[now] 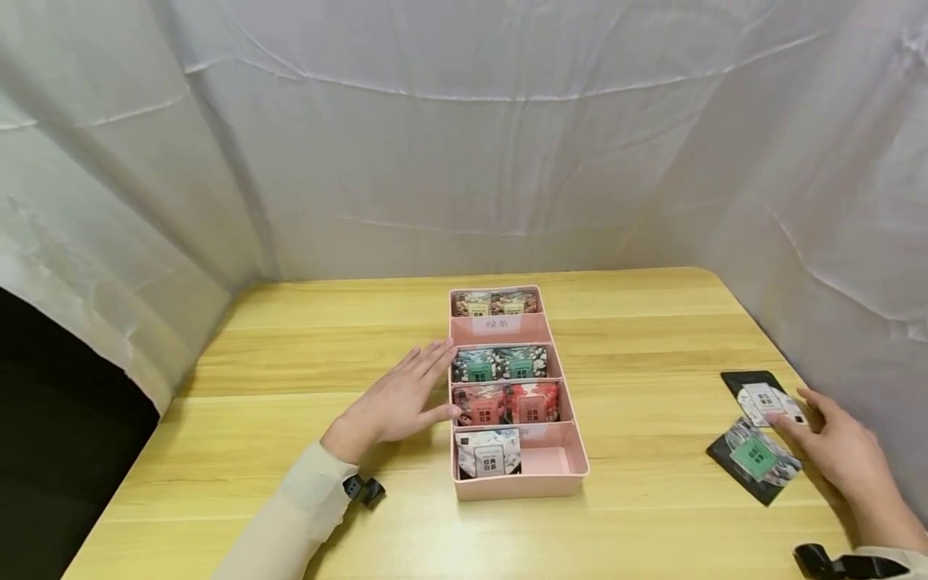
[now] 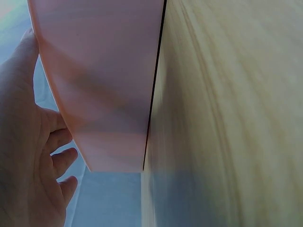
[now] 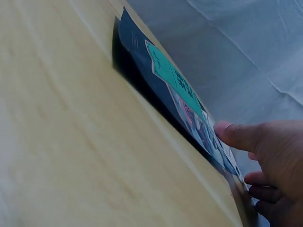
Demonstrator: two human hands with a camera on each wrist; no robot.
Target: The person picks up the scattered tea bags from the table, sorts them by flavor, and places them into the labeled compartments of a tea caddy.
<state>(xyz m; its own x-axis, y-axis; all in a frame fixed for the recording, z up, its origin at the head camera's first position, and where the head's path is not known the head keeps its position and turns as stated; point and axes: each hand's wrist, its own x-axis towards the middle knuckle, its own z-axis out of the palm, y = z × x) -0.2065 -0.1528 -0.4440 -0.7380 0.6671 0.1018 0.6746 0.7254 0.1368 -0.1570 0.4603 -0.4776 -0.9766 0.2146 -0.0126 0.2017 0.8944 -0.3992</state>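
A pink divided box (image 1: 520,486) holds paired sachets in its rows: yellow-labelled, green-labelled and red-labelled. In its front compartment one white-labelled tea sachet (image 1: 489,455) sits on the left side. My left hand (image 1: 397,401) rests against the box's left rim, fingers extended; the left wrist view shows them along the pink side wall (image 2: 102,85). At the right, a white-labelled black sachet (image 1: 764,396) lies by a green-labelled black sachet (image 1: 754,461). My right hand (image 1: 844,447) is at the white-labelled one, thumb over its edge, fingers spread beyond; the right wrist view partly hides this contact.
The wooden table (image 1: 312,451) carries the box near its middle. A pale curtain (image 1: 464,177) hangs behind the table and along its right side. The second compartment from the back shows a handwritten label (image 1: 496,324) and no sachets.
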